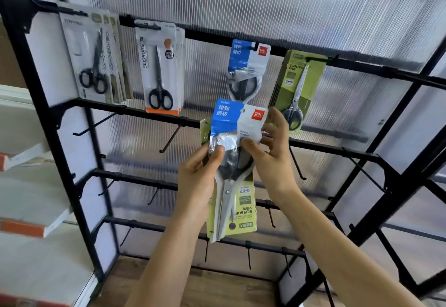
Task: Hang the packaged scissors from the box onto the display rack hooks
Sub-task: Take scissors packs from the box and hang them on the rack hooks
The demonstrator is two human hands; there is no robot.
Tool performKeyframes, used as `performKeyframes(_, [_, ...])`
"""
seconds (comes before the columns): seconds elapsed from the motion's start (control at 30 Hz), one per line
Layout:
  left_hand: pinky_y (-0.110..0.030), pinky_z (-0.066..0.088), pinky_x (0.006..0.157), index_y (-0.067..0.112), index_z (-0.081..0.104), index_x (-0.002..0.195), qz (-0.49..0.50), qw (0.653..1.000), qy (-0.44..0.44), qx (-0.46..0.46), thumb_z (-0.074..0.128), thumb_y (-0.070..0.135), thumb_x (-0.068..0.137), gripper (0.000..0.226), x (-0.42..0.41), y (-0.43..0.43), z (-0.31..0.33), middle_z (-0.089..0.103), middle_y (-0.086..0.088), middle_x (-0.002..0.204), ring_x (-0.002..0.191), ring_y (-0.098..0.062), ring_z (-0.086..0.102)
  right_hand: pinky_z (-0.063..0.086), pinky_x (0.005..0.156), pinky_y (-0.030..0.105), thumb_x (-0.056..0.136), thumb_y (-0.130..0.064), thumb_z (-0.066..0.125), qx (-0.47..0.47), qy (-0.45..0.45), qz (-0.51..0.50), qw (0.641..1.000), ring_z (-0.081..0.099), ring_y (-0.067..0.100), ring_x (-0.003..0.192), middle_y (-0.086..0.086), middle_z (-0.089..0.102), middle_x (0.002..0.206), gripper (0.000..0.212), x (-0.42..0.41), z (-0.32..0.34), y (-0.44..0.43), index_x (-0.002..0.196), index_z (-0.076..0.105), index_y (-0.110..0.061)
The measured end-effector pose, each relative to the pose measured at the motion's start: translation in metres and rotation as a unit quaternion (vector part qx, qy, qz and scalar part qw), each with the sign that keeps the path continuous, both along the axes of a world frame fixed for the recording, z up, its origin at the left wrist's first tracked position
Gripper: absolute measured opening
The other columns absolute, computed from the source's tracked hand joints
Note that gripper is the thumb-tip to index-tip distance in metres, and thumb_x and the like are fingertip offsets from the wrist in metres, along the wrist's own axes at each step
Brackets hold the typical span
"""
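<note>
My left hand (198, 181) and my right hand (272, 147) together hold two scissor packs in front of the black display rack (149, 113). The front pack is blue and white (231, 123), upright, pinched by both thumbs. Behind it sits a green pack (243, 212), turned upside down, resting in my left hand. On the top rail hang a white pack with black scissors (91, 58), a white and orange pack (159, 68), a blue and white pack (248, 65) and a green pack (296, 85). The box is out of view.
Several bare black hooks (169, 141) stick out from the lower rails. A ribbed translucent panel (265, 5) backs the rack. White shelves with orange edges (26, 224) stand at the left. Wooden floor (217, 282) shows below.
</note>
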State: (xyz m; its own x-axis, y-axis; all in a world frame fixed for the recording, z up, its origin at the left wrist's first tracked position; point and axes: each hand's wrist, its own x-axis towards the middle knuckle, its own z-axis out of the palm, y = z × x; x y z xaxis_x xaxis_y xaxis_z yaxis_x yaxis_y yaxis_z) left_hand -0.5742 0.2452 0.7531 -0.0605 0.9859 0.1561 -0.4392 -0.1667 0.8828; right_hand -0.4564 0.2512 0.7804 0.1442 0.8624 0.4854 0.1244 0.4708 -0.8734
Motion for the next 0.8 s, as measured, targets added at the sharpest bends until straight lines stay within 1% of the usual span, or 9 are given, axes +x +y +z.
performKeyframes(0.1, [-0.041,0.053,0.088,0.008,0.065,0.113,0.005,1.000,0.005,0.000,0.064,0.027,0.071,0.046,0.002,0.002,-0.003,0.071,-0.010,0.102,0.100,-0.026,0.066,0.051,0.068,0.015,0.085,0.001,0.058,0.019,-0.006,-0.001,1.000,0.061,-0.003,0.078,-0.002,0.059,0.103,0.058,0.002,0.004,0.006,0.122,0.037,-0.039])
performKeyframes(0.17, [-0.039,0.054,0.083,0.010,0.066,0.111,0.005,1.000,-0.002,-0.009,0.064,0.024,0.075,0.039,0.002,0.004,-0.004,0.072,-0.010,0.101,0.097,-0.025,0.068,0.052,0.067,0.019,0.086,0.001,0.058,0.014,-0.009,0.015,1.000,0.062,0.007,0.079,0.004,0.061,0.098,0.051,0.002,0.007,0.011,0.114,0.046,-0.040])
performKeyframes(0.23, [-0.033,0.057,0.075,0.014,0.068,0.104,0.001,1.000,-0.011,-0.011,0.062,0.018,0.080,0.025,0.002,0.005,-0.004,0.074,-0.006,0.094,0.089,-0.021,0.070,0.054,0.069,0.022,0.087,0.002,0.056,0.011,0.015,0.037,0.999,0.063,0.009,0.079,0.006,0.062,0.096,0.047,0.002,0.010,0.015,0.114,0.049,-0.036])
performKeyframes(0.3, [-0.027,0.057,0.068,0.015,0.068,0.103,0.002,1.000,-0.013,-0.010,0.062,0.017,0.081,0.023,0.001,0.006,-0.002,0.074,-0.001,0.089,0.084,-0.017,0.070,0.056,0.077,0.029,0.089,0.001,0.053,0.021,0.040,0.042,0.998,0.063,0.009,0.084,0.001,0.064,0.098,0.052,0.002,0.012,0.017,0.118,0.044,-0.041])
performKeyframes(0.33, [-0.028,0.058,0.070,0.014,0.068,0.106,0.004,1.000,-0.010,-0.011,0.063,0.020,0.078,0.028,0.002,0.006,-0.002,0.074,0.000,0.091,0.086,-0.016,0.070,0.056,0.080,0.032,0.089,0.001,0.052,0.027,0.052,0.040,0.998,0.062,0.011,0.085,0.000,0.064,0.097,0.055,0.003,0.012,0.018,0.118,0.040,-0.045])
performKeyframes(0.4, [-0.038,0.054,0.086,0.013,0.066,0.111,0.012,1.000,-0.007,-0.018,0.067,0.029,0.070,0.044,0.003,0.006,0.001,0.073,-0.002,0.099,0.097,-0.018,0.068,0.056,0.078,0.034,0.090,0.000,0.051,0.036,0.071,0.025,0.997,0.063,0.011,0.083,-0.002,0.064,0.094,0.055,0.004,0.011,0.018,0.115,0.038,-0.048])
performKeyframes(0.5, [-0.049,0.045,0.099,0.013,0.067,0.111,0.020,0.999,-0.010,-0.024,0.069,0.035,0.063,0.052,0.006,0.005,0.003,0.071,-0.005,0.107,0.107,-0.022,0.063,0.053,0.065,0.030,0.091,0.001,0.050,0.047,0.086,-0.001,0.995,0.061,0.012,0.077,-0.003,0.062,0.090,0.038,0.006,0.008,0.020,0.094,0.043,-0.037])
performKeyframes(0.63, [-0.050,0.044,0.099,0.013,0.067,0.110,0.018,1.000,-0.003,-0.025,0.068,0.033,0.066,0.048,0.009,0.006,0.003,0.071,-0.006,0.107,0.107,-0.023,0.063,0.048,0.064,0.024,0.091,-0.001,0.050,0.042,0.048,0.009,0.998,0.055,0.008,0.071,-0.004,0.058,0.078,0.029,0.011,0.007,0.022,0.076,0.058,-0.024])
performKeyframes(0.8, [-0.051,0.050,0.092,0.009,0.065,0.111,0.006,1.000,0.009,-0.025,0.065,0.024,0.077,0.037,0.013,0.007,0.001,0.071,-0.011,0.103,0.101,-0.028,0.065,0.055,0.069,0.020,0.087,0.002,0.054,-0.033,0.044,0.068,0.996,0.064,0.005,0.075,0.002,0.063,0.094,0.023,0.017,0.010,0.019,0.093,0.063,-0.019])
